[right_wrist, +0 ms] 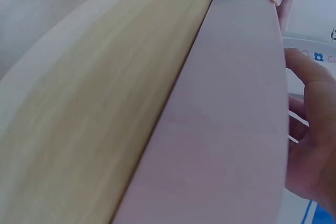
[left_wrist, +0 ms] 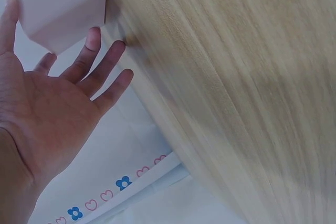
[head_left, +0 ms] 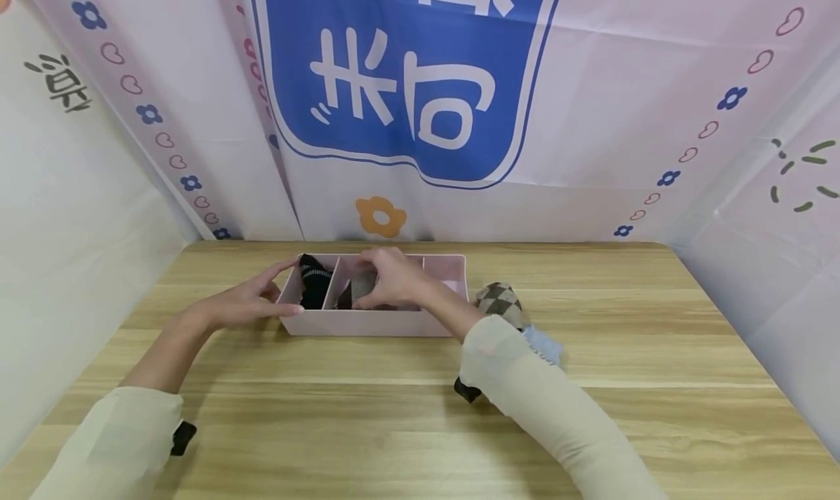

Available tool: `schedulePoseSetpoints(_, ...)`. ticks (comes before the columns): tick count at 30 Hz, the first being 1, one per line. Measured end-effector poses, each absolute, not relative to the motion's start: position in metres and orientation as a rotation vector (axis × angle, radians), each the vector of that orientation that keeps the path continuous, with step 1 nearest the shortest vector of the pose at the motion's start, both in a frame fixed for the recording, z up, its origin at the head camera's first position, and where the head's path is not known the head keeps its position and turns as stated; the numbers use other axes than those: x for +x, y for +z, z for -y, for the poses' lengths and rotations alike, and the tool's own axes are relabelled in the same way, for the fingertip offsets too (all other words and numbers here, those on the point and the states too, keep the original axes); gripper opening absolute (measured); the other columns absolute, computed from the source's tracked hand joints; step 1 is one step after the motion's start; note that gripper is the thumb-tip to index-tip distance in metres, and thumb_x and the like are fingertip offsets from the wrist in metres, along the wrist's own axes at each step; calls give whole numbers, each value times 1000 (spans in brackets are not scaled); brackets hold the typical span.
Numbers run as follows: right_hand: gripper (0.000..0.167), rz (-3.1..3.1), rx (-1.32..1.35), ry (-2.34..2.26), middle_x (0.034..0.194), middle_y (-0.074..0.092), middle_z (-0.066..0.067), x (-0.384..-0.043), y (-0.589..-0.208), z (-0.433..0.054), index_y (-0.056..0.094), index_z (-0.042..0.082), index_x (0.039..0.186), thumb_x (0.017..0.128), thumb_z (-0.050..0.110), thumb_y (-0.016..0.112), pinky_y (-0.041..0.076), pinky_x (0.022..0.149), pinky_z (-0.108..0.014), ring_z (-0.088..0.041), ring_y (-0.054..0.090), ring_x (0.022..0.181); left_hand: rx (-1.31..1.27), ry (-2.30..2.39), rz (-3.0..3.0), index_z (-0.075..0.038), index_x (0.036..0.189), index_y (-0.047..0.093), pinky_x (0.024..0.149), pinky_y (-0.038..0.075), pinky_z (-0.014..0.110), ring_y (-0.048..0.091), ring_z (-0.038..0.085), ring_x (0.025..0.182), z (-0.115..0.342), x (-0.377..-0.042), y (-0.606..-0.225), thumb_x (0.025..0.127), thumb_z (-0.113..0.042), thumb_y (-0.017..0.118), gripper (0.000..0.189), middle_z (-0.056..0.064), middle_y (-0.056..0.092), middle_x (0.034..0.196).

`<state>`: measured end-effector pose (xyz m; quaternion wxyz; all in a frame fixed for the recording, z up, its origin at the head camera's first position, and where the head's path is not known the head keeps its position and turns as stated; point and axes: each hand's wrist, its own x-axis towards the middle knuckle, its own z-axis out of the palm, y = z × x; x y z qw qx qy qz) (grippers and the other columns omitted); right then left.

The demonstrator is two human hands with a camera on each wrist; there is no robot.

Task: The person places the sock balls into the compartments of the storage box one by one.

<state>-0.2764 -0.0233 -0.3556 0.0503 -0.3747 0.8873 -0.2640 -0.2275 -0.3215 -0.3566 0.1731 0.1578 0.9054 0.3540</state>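
Observation:
A pale pink box (head_left: pixel 374 325) with three compartments stands near the back of the table. My left hand (head_left: pixel 246 301) spans the box's left end, its thumb at the front corner; in the left wrist view its other fingers are spread near the box wall. A black sock (head_left: pixel 316 285) with pale stripes fills the left compartment. My right hand (head_left: pixel 392 278) reaches down into the middle compartment and holds a grey-brown sock (head_left: pixel 362 286) between thumb and fingers. In the right wrist view, the box wall hides the fingertips.
A checkered brown-and-cream sock (head_left: pixel 500 302) lies on the table to the right of the box. In front of it is a light blue sock (head_left: pixel 544 344), partly behind the right sleeve. The wooden table (head_left: pixel 328 427) meets printed white curtains (head_left: pixel 590 194) at the back and sides.

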Motion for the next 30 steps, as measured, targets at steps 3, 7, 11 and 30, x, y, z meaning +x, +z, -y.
schedulePoseSetpoints(3, 67, -2671, -1213, -826, 131, 69, -10, -275, -349, 18, 64, 1, 136, 80, 29, 90, 48, 102, -33, -22, 64, 119, 454, 990, -2586, -9, 167, 6, 85, 42, 40, 53, 22, 91, 323, -227, -357, 95, -29, 74, 101, 9, 60, 95)
schedulePoseSetpoints(7, 66, -2669, -1283, -817, 132, 68, -12, -272, -343, 9, 64, -1, 135, 81, 29, 89, 47, 105, -36, -25, 62, 121, 463, 987, -2590, -8, 167, 7, 85, 42, 40, 53, 22, 91, 324, -227, -357, 95, -29, 74, 101, 9, 61, 93)
schedulePoseSetpoints(11, 63, -2672, -1322, -826, 130, 69, -13, -268, -339, -4, 65, -2, 133, 82, 28, 88, 46, 105, -37, -29, 62, 121, 465, 997, -2581, -8, 167, 6, 83, 42, 39, 53, 22, 88, 324, -227, -358, 95, -29, 74, 101, 7, 59, 90)
schedulePoseSetpoints(30, 55, -2685, -1111, -932, 133, 66, -18, -256, -326, -108, 65, -1, 135, 88, 24, 81, 51, 97, -55, -38, 59, 121, 465, 962, -2588, -11, 167, 4, 87, 41, 41, 52, 23, 93, 322, -227, -357, 96, -34, 73, 102, 9, 59, 96)
